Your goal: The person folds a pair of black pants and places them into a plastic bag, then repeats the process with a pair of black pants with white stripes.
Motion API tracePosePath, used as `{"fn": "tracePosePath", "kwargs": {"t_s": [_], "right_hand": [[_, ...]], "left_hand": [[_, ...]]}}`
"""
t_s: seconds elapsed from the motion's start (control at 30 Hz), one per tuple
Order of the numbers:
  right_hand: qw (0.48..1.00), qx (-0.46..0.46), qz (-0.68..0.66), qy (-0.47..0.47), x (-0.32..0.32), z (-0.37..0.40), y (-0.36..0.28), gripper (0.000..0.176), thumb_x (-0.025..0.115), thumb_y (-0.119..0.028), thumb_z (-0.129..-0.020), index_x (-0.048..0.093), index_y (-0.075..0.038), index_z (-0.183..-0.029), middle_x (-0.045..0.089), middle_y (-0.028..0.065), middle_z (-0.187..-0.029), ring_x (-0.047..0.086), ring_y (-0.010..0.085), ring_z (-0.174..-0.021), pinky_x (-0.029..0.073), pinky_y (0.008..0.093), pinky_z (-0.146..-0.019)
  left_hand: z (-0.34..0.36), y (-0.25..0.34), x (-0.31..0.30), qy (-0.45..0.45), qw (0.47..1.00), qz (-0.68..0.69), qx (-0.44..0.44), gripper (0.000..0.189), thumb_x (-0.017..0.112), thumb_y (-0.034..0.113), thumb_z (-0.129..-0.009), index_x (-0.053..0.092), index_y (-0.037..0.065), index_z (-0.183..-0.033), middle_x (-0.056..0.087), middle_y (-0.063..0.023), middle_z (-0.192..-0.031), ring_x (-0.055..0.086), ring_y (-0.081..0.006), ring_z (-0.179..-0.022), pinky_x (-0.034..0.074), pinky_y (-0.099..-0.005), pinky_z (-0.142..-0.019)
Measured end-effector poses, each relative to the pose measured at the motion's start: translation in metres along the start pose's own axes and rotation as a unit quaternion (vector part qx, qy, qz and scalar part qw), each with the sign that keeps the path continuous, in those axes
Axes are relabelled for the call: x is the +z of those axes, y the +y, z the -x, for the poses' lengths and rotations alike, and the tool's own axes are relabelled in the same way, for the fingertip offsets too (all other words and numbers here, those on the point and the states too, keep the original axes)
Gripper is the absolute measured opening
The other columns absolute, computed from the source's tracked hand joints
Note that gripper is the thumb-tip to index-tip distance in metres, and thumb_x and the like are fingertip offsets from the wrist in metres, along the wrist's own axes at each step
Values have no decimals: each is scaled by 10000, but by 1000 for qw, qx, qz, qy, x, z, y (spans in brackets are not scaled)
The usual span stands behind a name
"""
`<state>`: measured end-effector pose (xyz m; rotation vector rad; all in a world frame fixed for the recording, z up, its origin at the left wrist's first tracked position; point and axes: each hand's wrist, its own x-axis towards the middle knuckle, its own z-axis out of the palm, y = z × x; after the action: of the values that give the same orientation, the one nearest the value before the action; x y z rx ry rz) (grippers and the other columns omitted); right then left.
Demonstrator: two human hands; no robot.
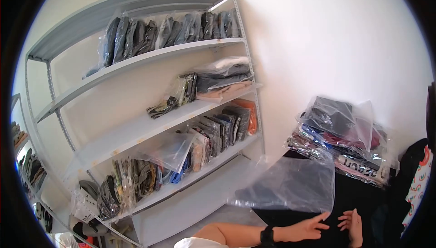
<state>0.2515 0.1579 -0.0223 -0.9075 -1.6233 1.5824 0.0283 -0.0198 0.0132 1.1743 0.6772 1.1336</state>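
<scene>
1. Done, we judge: bagged pile [336, 123], counter's [365, 198] far edge.
2. Left: clear bag [290, 184], over left edge; contents unclear.
3. Our left hand [303, 230] open at bag's corner; right hand [356, 230] released.

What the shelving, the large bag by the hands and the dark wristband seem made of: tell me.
Shelving: probably painted metal, smooth light gray; its posts have rows of punched holes.
Large bag: most likely clear plastic film, glossy, since it is see-through with bright highlights.
Dark wristband: matte black, perhaps rubber or fabric; too little detail to tell.
</scene>
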Motion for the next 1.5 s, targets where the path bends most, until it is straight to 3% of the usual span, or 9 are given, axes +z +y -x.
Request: {"fn": "tracePosePath", "kwargs": {"t_s": [0.17, 0.53, 0.73, 0.87, 0.97, 1.0, 1.07, 1.27, 1.5], "right_hand": [[992, 30, -116, -39, 16, 14, -27, 406, 455, -353, -1011, 547, 37, -1075, 674, 154, -823, 666, 193, -638, 531, 264, -495], [996, 6, -62, -69, 12, 12, -23, 229, 645, -36, -868, 573, 14, -1079, 692, 90, -806, 640, 123, -626, 491, 231, -542], [994, -27, -74, 77, 6, 12, -19, 273, 626, 2, -864, 549, 6, -1126, 674, 48, -853, 595, 79, -679, 458, 214, -573], [989, -21, -80, 126, 4, 11, -20, 308, 599, 7, -871, 512, 28, -1166, 695, 84, -892, 605, 87, -700, 464, 221, -581], [988, -22, -61, 141, 0, 9, -17, 270, 603, -18, -875, 539, 28, -1134, 698, 81, -860, 589, 81, -651, 462, 226, -568], [988, -24, -54, 144, -1, 9, -16, 258, 609, -30, -876, 550, 31, -1120, 699, 81, -849, 581, 79, -632, 461, 227, -565], [988, -13, -46, 145, 0, 9, -16, 255, 627, -50, -874, 561, 33, -1106, 687, 67, -816, 571, 74, -613, 456, 225, -557], [992, -1, 25, 127, 3, 10, -19, 294, 700, -111, -860, 585, 36, -1086, 606, -1, -694, 535, 48, -583, 426, 208, -530], [995, 3, -13, 104, -5, 7, -6, 190, 656, -27, -838, 603, 10, -1017, 621, -9, -717, 544, 48, -602, 420, 200, -541]], "left_hand": [[-29, -29, 19, -85, 994, 40, -55, 848, 525, 34, -954, -75, 128, -1545, 26, -78, -1600, 447, -230, -1286, 393, -302, -1033], [1, -4, 25, -306, 941, -76, -118, 715, 573, 115, -944, 179, 104, -1541, 177, -141, -1578, 483, -244, -1276, 382, -360, -1071], [32, 44, 15, -198, 926, -277, -165, 511, 634, 206, -925, 484, 27, -1380, 552, -128, -1359, 539, -235, -1229, 413, -350, -1043], [64, 61, -19, 157, 955, -227, -105, 392, 666, 138, -891, 582, 29, -1257, 625, -125, -1236, 590, -219, -1132, 447, -341, -978], [80, 64, -57, 395, 741, -543, -13, 406, 681, 119, -862, 570, 7, -1236, 599, -170, -1231, 556, -272, -1158, 435, -368, -978], [89, 60, -72, 393, 742, -542, -13, 406, 681, 119, -862, 570, 7, -1236, 599, -170, -1231, 556, -272, -1158, 435, -368, -978], [113, 46, -99, 416, 491, -765, -16, 442, 686, 150, -857, 538, -24, -1235, 578, -211, -1208, 545, -307, -1135, 437, -380, -959], [138, 44, -109, 534, 654, -505, -181, 325, 643, 248, -923, 563, -27, -1076, 634, -93, -819, 625, -188, -789, 504, -322, -716], [148, 37, -137, 507, 819, -241, -124, 142, 609, 172, -949, 541, 48, -936, 596, -1, -701, 598, -96, -683, 495, -259, -657]]}}
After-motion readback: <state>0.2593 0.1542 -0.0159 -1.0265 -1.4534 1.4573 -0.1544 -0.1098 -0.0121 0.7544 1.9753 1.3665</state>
